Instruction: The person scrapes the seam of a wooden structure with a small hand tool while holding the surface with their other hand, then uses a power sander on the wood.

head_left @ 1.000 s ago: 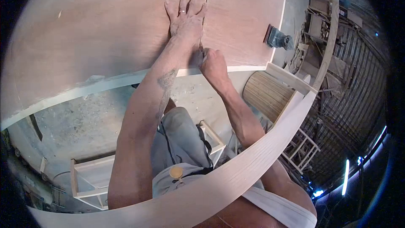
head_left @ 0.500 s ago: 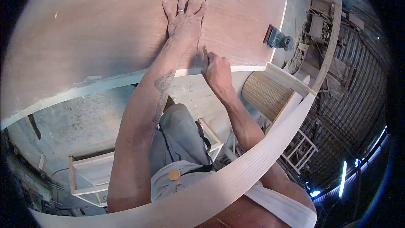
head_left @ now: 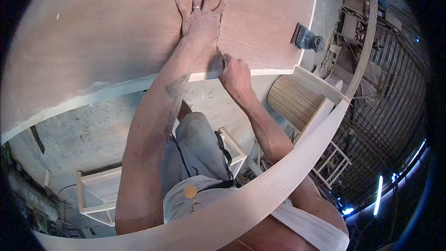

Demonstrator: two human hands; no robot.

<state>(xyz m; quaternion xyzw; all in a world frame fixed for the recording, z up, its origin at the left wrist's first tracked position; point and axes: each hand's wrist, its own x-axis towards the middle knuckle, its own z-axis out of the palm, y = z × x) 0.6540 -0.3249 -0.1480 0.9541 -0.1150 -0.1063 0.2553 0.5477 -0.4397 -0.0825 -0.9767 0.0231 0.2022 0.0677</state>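
My left hand (head_left: pixel 200 18) lies flat with spread fingers on a reddish-brown wooden panel (head_left: pixel 116 23), a ring on one finger. A dark seam (head_left: pixel 224 2) runs through the panel just right of those fingers. My right hand (head_left: pixel 235 73) is closed around a small thin blade-like tool (head_left: pixel 219 56), near the panel's pale front edge. The tool's tip points at the lower end of the seam; its handle is mostly hidden in my fist.
A power sander (head_left: pixel 307 38) rests near the panel's right edge. Beyond it stand a slatted wooden piece (head_left: pixel 295 102) and scrap wood. A pale curved wooden strip (head_left: pixel 260 190) crosses in front of my body. Below left is a light wooden frame (head_left: pixel 100 176).
My right hand and the tool have shifted slightly left, and the tool leans more toward the seam. My left hand has moved up a little, still flat.
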